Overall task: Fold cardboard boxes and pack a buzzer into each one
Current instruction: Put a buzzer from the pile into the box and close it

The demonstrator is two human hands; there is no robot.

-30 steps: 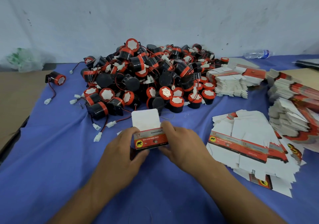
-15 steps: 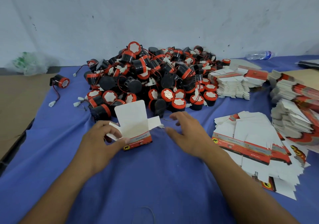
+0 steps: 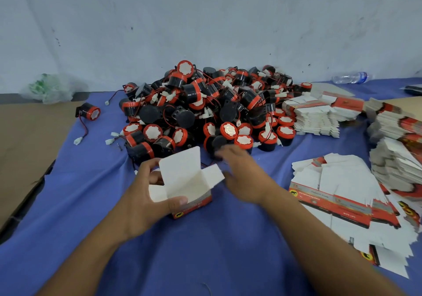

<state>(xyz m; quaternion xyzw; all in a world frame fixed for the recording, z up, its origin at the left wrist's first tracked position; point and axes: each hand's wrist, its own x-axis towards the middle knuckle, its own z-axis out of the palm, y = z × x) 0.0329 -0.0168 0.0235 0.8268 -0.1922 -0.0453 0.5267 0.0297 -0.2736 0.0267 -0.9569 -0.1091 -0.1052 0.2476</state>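
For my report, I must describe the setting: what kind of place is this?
Probably a packing workshop: a heap of buzzers lies on a blue-covered table, beside stacks of flat printed boxes, and the left hand holds one opened box.

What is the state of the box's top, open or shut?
Open: the box held by the left hand has its lid flap standing up and side flaps spread.
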